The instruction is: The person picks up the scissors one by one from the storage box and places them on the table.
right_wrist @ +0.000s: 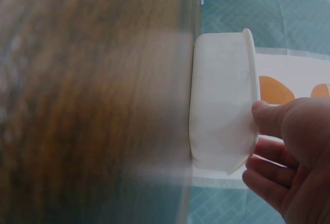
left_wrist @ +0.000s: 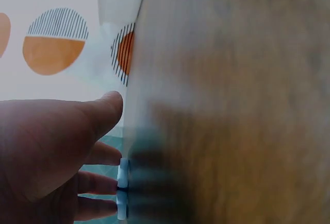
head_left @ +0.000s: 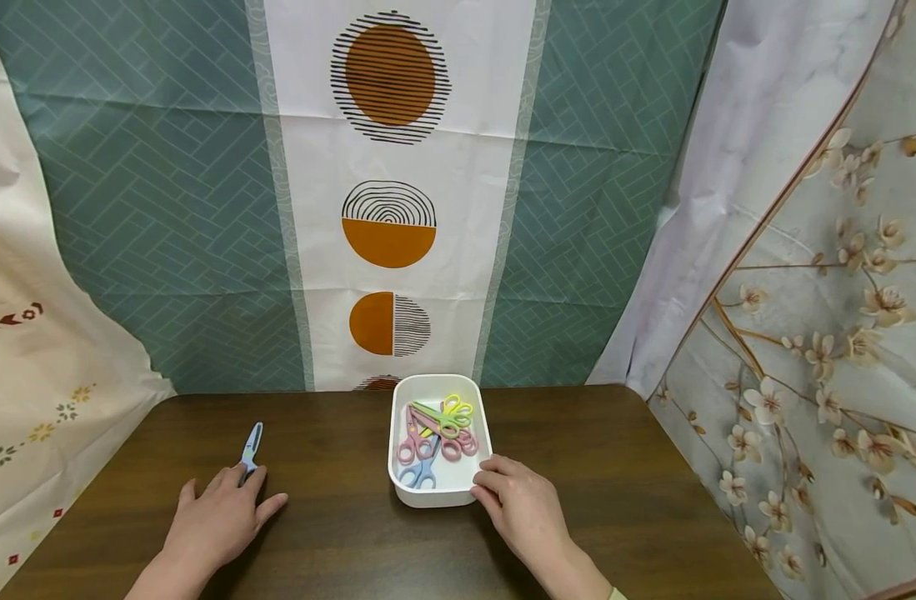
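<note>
On the left of the table, a pair of light blue scissors (head_left: 252,446) lies with its blades pointing away. My left hand (head_left: 217,512) is spread over its handles, which are mostly hidden. In the left wrist view, fingertips touch the blue handle loops (left_wrist: 122,203) while the thumb stands apart. A white plastic bin (head_left: 437,498) stands at the table's middle, holding several pairs of scissors in pink, green, yellow and blue. With thumb and fingers, my right hand (head_left: 523,508) grips the bin's near right corner at the rim, seen side-on in the right wrist view.
The dark wooden table (head_left: 330,533) reaches back to a hanging teal and white cloth (head_left: 187,208) with orange circles. A cream cloth (head_left: 45,333) hangs along the left side, and a flowered curtain (head_left: 818,400) borders the right edge.
</note>
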Demonstrator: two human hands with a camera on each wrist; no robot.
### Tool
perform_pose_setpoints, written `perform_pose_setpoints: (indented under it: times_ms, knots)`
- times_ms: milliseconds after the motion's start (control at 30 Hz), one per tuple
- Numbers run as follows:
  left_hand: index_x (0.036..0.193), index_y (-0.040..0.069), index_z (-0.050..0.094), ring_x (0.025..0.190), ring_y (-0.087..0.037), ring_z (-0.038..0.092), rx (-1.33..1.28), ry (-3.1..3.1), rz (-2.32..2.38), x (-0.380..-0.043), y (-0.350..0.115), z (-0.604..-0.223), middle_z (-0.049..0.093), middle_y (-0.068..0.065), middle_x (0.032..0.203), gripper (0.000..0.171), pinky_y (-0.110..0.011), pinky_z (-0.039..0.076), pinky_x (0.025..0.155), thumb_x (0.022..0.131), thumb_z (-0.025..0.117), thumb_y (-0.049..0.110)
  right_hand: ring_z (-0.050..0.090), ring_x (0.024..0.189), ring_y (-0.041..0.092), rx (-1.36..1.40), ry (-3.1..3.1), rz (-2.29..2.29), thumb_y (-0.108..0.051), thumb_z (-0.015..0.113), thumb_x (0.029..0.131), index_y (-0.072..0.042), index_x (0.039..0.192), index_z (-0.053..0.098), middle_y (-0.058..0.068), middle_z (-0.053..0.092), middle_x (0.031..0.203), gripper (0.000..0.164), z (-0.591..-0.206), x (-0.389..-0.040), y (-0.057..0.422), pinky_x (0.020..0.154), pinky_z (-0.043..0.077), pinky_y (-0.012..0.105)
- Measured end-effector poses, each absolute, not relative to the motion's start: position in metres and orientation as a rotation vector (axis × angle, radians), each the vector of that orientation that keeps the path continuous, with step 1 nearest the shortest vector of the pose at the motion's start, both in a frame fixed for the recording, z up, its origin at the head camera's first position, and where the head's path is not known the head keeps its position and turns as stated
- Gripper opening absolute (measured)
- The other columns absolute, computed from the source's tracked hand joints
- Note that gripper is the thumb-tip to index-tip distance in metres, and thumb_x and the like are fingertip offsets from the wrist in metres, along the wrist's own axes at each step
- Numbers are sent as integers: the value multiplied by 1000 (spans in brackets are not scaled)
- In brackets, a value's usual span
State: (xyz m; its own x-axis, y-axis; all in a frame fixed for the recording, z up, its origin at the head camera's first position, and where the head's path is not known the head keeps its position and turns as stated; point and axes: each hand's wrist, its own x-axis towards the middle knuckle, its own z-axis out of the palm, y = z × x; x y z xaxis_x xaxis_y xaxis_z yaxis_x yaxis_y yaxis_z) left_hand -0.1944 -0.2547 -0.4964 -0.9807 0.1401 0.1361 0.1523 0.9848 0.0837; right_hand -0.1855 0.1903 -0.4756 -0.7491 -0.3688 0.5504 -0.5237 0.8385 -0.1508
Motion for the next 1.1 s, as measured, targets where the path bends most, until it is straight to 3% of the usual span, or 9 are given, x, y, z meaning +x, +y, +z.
perform_pose_setpoints:
  times_ms: [200,467,1100]
  knots:
    - [144,-2,66,133,-55,57,-211,-3039,-154,-199,-262,-494,59,-34,145,71,-89,36,99,110,57,60,75,104,17,646,-2506,401,-26,91,93,-21,98,85,-3,77,114,9,-476,-186,191,85,64,41]
    - [141,-3,66,130,-55,59,-203,-3008,-151,-203,-271,-494,61,-34,140,67,-82,45,90,110,61,56,75,105,18,647,-2504,399,-26,91,93,-21,98,85,-2,78,115,10,-476,-186,191,86,64,41]
    - [145,-6,62,135,-61,51,-113,-3028,-224,-219,-300,-500,55,-39,147,70,-88,39,94,112,57,55,75,106,19,655,-2505,409,-25,91,94,-19,99,86,-1,78,115,10,-476,-186,190,86,64,42]
